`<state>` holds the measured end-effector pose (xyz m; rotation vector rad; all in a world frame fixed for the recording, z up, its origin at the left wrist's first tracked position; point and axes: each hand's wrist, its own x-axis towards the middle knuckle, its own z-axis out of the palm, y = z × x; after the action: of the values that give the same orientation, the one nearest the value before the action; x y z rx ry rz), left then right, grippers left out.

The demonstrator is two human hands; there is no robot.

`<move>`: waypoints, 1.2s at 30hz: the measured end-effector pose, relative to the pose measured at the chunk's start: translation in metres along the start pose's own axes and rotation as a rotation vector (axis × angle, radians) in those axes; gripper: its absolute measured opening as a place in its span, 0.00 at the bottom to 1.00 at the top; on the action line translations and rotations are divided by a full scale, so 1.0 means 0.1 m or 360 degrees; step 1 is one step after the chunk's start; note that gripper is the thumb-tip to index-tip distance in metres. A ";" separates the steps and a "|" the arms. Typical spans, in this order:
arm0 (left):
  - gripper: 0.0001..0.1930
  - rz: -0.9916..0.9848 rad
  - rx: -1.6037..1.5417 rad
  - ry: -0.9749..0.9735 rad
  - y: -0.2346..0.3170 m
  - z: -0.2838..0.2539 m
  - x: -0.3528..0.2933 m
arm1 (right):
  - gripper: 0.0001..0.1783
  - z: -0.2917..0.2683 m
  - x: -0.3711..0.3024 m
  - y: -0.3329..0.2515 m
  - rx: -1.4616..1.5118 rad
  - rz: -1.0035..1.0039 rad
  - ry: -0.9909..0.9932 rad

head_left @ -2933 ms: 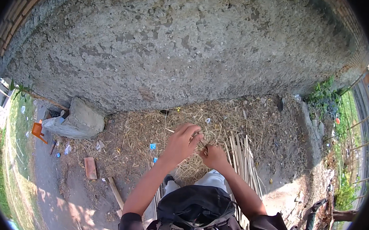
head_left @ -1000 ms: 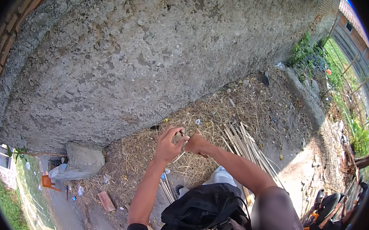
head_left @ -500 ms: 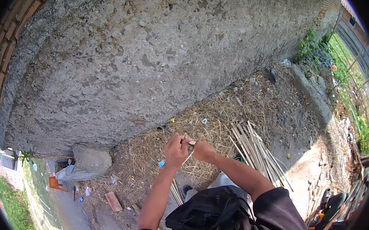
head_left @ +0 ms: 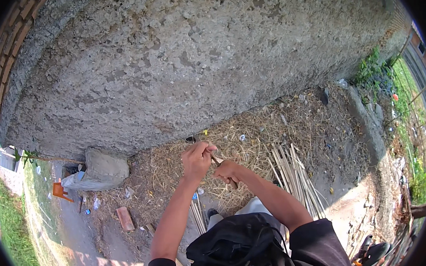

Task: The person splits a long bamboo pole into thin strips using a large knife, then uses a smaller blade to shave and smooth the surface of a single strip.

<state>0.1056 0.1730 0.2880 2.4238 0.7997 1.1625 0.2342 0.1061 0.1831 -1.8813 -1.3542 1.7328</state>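
My left hand (head_left: 196,159) and my right hand (head_left: 228,171) meet in front of me, above straw-covered ground. Both close on a thin pale bamboo strip (head_left: 216,159) that runs between them. The left fingers pinch its upper end; the right fist grips the lower part. A black bag (head_left: 234,245) hangs at my chest below the arms. Whether the right hand also holds a tool is hidden.
A rough grey plastered wall (head_left: 188,62) fills the view ahead. Dry straw (head_left: 257,136) covers the ground at its foot. A bundle of split bamboo sticks (head_left: 294,175) lies to the right. A concrete block (head_left: 102,167), a brick (head_left: 125,218) and an orange object (head_left: 60,190) lie left.
My hands rose from the straw on the ground to chest height and came together on the strip. The view swung and tilted; the bamboo bundle now lies further right.
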 end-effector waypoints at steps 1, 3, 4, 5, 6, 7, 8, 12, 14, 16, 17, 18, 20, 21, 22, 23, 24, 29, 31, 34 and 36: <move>0.09 -0.0003 0.0010 0.0002 0.01 0.00 -0.02 | 0.10 -0.01 -0.07 -0.04 0.0496 0.0214 -0.0133; 0.09 0.0101 -0.0165 0.0023 0.05 0.04 -0.05 | 0.09 0.01 -0.12 0.13 0.0254 -0.0006 0.0102; 0.09 0.0099 -0.0162 0.0018 0.01 0.04 -0.05 | 0.11 0.00 -0.16 0.24 0.0019 -0.0212 0.0343; 0.09 0.0060 -0.0223 -0.0008 -0.06 0.01 -0.04 | 0.08 -0.08 -0.14 0.31 -0.0109 -0.0185 0.0248; 0.10 0.0031 -0.0300 -0.0038 -0.08 0.02 -0.01 | 0.08 -0.10 -0.04 0.51 -0.0100 -0.0177 0.0260; 0.10 0.0046 -0.0321 -0.0049 -0.02 0.05 0.03 | 0.08 -0.10 0.17 0.84 -0.0666 -0.0259 0.0123; 0.10 0.0112 -0.0266 -0.0146 0.01 0.06 0.05 | 0.09 -0.08 0.32 1.04 -0.1232 -0.0342 -0.0036; 0.11 0.0071 -0.0269 -0.0232 -0.09 -0.01 0.04 | 0.13 0.17 0.40 1.13 -0.0616 -0.0316 0.0406; 0.11 0.0015 -0.0297 -0.0280 -0.21 -0.07 0.07 | 0.17 0.26 0.43 1.10 -0.0442 -0.0165 0.0367; 0.12 -0.0023 -0.0322 -0.0318 -0.32 -0.12 0.14 | 0.24 0.26 0.33 0.94 0.0001 -0.0124 0.0476; 0.12 -0.0037 -0.0375 -0.0364 -0.36 -0.12 0.19 | 0.28 0.28 0.42 1.00 0.0066 -0.0142 0.0489; 0.12 -0.0062 -0.0429 -0.0409 -0.43 -0.10 0.20 | 0.28 0.20 0.44 0.97 0.0066 -0.0146 0.0485; 0.12 -0.0161 -0.0502 -0.0423 -0.55 -0.10 0.22 | 0.21 0.09 0.45 0.83 0.0381 0.0197 -0.0066; 0.11 -0.0241 -0.0594 -0.0435 -0.57 -0.06 0.25 | 0.19 0.07 0.55 0.91 0.0361 0.0217 -0.0028; 0.11 -0.0243 -0.0598 -0.0434 -0.60 0.00 0.25 | 0.19 0.07 0.71 1.04 0.0359 0.0221 -0.0028; 0.09 -0.0309 -0.0732 -0.0324 -0.63 0.07 0.26 | 0.20 0.05 0.87 1.17 0.0278 0.0072 0.0090; 0.07 -0.0401 -0.0851 -0.0204 -0.66 0.10 0.21 | 0.22 0.05 0.91 1.15 0.0191 -0.0075 0.0175; 0.01 -0.0669 -0.1115 0.0105 -0.62 0.23 0.13 | 0.26 -0.10 0.86 1.11 -0.0027 -0.0221 0.0347; 0.06 -0.0642 -0.1041 0.0124 -0.71 0.23 0.08 | 0.24 -0.14 0.74 1.01 0.0082 -0.0277 0.0322; 0.10 -0.0452 -0.1096 0.0267 -0.73 0.33 0.04 | 0.21 -0.19 0.67 0.99 0.0063 -0.0300 0.0256; 0.14 -0.0540 -0.1223 0.0356 -0.69 0.39 0.01 | 0.19 -0.17 0.73 1.11 0.0004 -0.0369 0.0336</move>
<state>0.1131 0.2255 0.2295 1.4951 0.6294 1.3027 0.2888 0.1078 0.0610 -1.7675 -1.4215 1.3828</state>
